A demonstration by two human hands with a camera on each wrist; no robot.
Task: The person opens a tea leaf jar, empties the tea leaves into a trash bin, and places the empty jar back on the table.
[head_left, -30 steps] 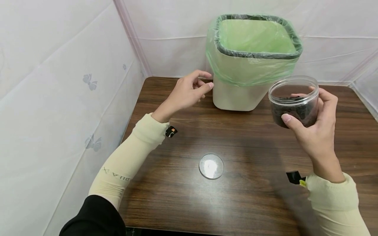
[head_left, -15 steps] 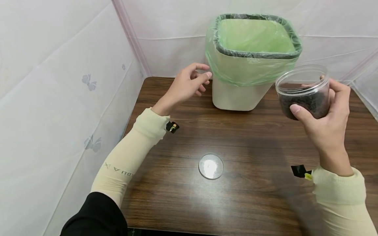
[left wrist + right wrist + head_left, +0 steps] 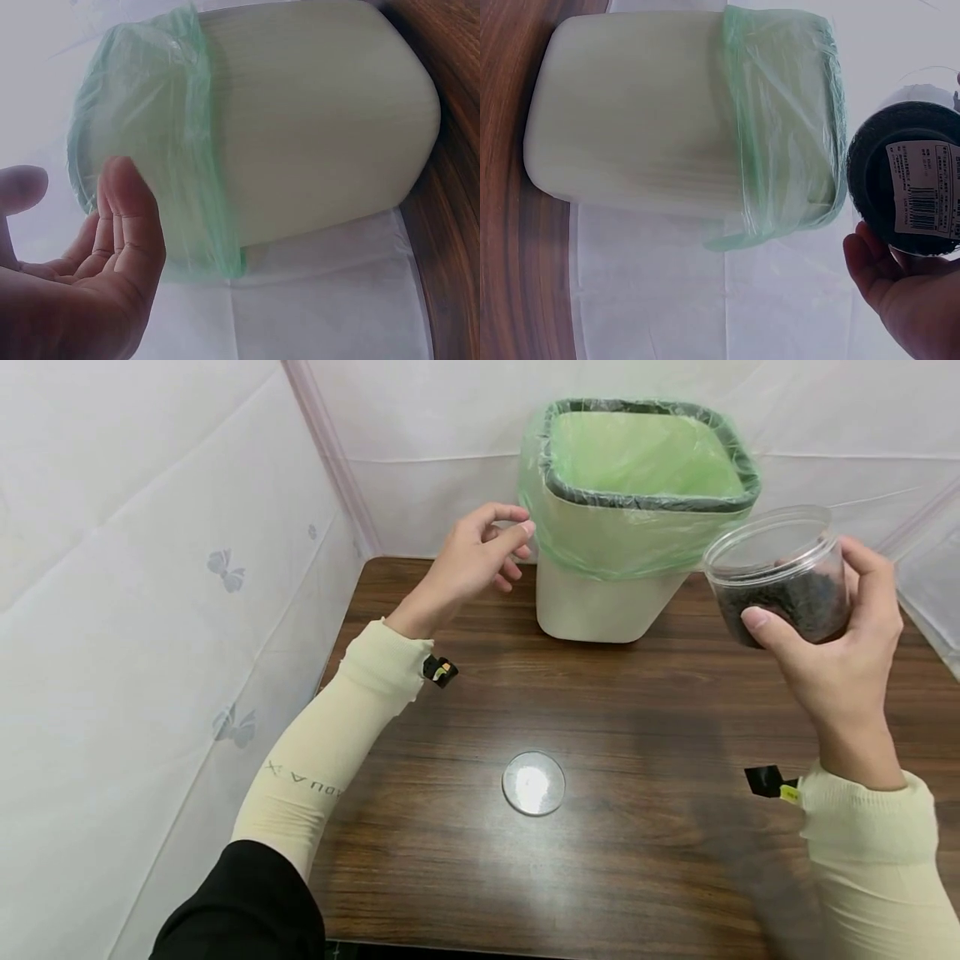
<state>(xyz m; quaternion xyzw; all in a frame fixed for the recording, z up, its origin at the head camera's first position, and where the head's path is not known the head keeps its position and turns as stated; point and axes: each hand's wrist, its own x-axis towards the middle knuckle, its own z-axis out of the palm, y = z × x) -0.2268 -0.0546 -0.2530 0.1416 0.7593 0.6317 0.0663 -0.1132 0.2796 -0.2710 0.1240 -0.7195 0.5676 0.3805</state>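
Observation:
In the head view my right hand grips a clear, lidless plastic jar partly filled with dark, crumbly material. The jar is held up beside the bin's right side, its mouth tipped slightly to the left. A label with a barcode shows on its base in the right wrist view. My left hand hovers at the left side of a cream trash bin, fingers loosely bent and holding nothing. A green bag lines the bin and folds over its dark rim.
A clear round lid lies flat on the brown wooden table, reflecting light. White sheeting with faint butterfly prints hangs along the left, and more sheeting stands behind the bin.
My right hand has lifted the jar and carried it farther right and away from me. The left hand has risen a little along the bin's side. The lid has stayed put.

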